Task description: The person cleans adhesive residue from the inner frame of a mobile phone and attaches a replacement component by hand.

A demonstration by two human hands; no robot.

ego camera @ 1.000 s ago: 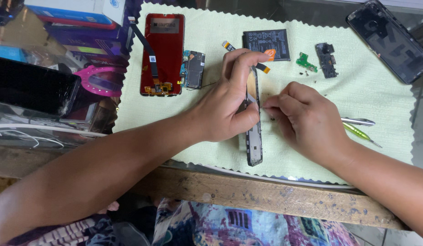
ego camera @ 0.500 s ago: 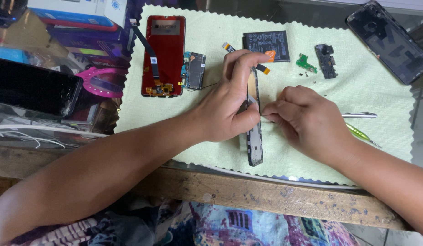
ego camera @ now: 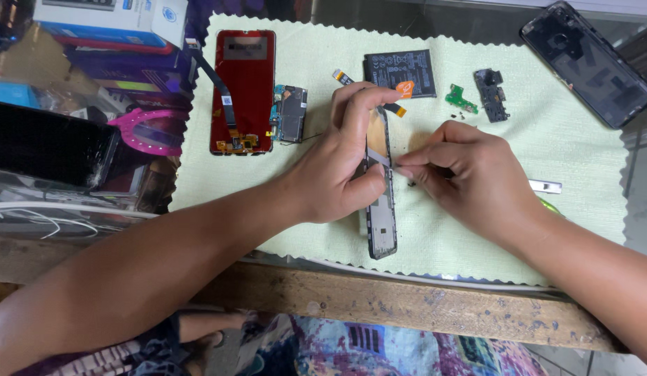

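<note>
On the pale green cloth in the middle of the surface, your left hand grips a dark phone frame standing on its long edge. Your right hand is just beside it w/ fingers pinched on a thin strip at the frame. Farther back lie a red screen panel, then a black battery, & a small green board.

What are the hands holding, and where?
The left hand holds the phone frame, on edge, by its upper half; the right hand pinches something at its middle.
</note>
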